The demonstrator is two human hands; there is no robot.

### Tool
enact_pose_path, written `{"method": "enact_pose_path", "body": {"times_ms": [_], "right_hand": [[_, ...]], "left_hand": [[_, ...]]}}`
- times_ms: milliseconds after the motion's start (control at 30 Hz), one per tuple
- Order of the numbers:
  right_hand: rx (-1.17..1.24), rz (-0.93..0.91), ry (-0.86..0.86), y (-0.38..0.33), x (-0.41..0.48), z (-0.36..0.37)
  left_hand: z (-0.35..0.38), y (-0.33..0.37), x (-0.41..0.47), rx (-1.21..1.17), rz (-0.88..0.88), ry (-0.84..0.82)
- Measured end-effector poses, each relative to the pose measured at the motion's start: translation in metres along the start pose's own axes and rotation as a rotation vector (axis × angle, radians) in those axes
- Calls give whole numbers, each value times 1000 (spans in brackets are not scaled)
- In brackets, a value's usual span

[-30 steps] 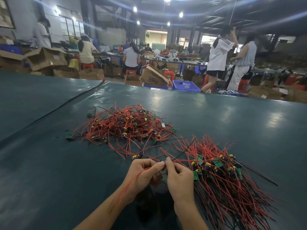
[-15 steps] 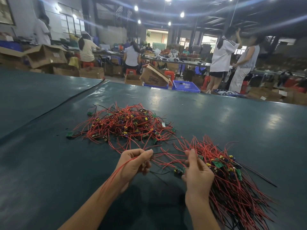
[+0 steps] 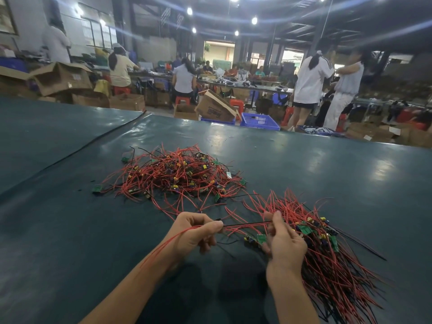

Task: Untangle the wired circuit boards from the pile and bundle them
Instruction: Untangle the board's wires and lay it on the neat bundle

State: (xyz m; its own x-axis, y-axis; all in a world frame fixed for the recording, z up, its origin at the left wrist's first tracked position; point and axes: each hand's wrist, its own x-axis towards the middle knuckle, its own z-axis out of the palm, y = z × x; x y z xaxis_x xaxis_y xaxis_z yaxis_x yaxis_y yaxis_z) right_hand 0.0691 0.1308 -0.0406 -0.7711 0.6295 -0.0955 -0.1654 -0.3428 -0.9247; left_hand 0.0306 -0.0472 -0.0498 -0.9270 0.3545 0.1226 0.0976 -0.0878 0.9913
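Fingers [image 3: 211, 226] curled; left hand [image 3: 195, 232], right hand [image 3: 286, 245] pinch black wire [image 3: 247, 223] stretched between.

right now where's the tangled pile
Head view: the tangled pile sits on the table just beyond the left hand, up-left of the bundle by the right hand.

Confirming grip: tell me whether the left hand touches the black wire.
Touching. Head view shows the left hand pinching the end of the black wire stretched toward the right hand.

Dark green table [image 3: 304, 160] under tangled wire pile [image 3: 173, 176] and combed bundle [image 3: 327, 253].
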Motion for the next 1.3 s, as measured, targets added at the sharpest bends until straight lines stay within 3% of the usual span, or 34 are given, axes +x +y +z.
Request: {"method": "enact_pose_path", "body": {"times_ms": [133,300,500,600,700,833,1000,1133,1233,1300], "right_hand": [[118,-29,12,-2,3,-2],[39,-165,-25,1,-5,0],[137,-205,-177,3,-15,4],[187,-126,-237,5,-12,2],[4,-62,-305,10,-13,5],[-216,-7,-420,20,-26,15],[-248,85,-573,24,-37,21],[-163,230,-477,21,-34,20],[-63,220,-363,19,-31,19],[-18,192,-318,17,-30,19]], "left_hand": [[1,-2,2,-88,-70,44],[3,-6,5,-515,-202,158],[3,-3,8,-603,-184,278],[0,3,7,-683,-232,219],[3,9,4,-681,-304,84],[8,9,0,-503,-423,-142],[4,0,-2,-215,-456,-385],[6,-4,1,-257,-490,-304],[9,-4,0,-425,-506,-190],[9,-4,-4,-416,-426,-209]]}}
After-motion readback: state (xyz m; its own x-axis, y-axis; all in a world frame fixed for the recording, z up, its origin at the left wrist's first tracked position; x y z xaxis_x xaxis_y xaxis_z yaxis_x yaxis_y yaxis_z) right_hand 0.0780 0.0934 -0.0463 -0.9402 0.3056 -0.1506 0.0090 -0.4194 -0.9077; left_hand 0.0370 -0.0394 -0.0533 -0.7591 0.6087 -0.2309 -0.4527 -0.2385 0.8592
